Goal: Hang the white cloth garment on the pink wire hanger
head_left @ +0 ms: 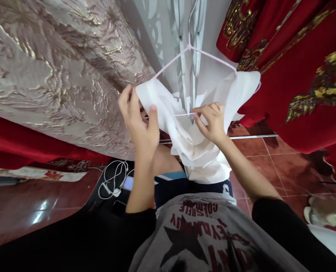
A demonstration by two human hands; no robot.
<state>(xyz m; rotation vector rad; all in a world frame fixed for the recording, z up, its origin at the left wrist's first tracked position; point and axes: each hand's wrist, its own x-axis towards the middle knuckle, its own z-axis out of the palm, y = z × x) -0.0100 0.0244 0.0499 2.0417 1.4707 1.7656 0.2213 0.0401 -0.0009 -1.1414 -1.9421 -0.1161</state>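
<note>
A thin pale-pink clothes hanger [172, 62] hangs in front of me by its hook, with a white garment [182, 132] draped over both its shoulders and bunched down toward my lap. My left hand [141, 122] is at the hanger's left end, thumb in front of the white cloth and fingers at its outer edge; the grip there is partly hidden. Inside the garment's opening, my right hand [211, 119] pinches the hanger's thin lower bar between thumb and forefinger. The garment's lower part rests against my dark shorts.
Embossed beige fabric [57, 75] hangs on the left, red fabric with gold embroidery [304, 75] on the right. Metal rods [194, 68] stand behind the hanger. A white cable [108, 185] and a small lit device [128, 183] lie on a black surface beside my left arm.
</note>
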